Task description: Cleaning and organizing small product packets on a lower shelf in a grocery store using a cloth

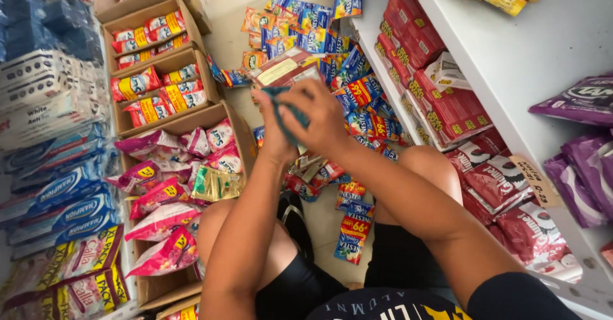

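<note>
You're crouched on the floor [332, 221], knees at bottom centre of the frame, dark shorts & shirt at the bottom edge. Both forearms rise from the bottom toward frame centre. Your left hand [274, 128] & right hand [319, 119] meet there, touching, both closed on a small teal sachet [287, 111]; the fingers of each hand are curled & pinching it from either side, most of it hidden by them.

Just under your hands, between your knees, loose blue & red sachet strips [352, 224] lie on the floor. Past your hands, upper centre, a bigger heap of blue, orange & red sachets [306, 29] spreads over the floor, w/ a flat reddish pack [284, 70] on top, just beyond your fingers.

Left of centre: open cardboard box [246, 135] w/ pink & white pouches; behind it, upper left, two more boxes [159, 61] of red-yellow packs. Far left edge: stacked blue & white bags [60, 192].

Right side: white shelf unit [511, 52] running corner to corner, red cartons [440, 103] on the lower level, dark red pouches [504, 186] nearer you, purple pouches [584, 167] at the right edge.
</note>
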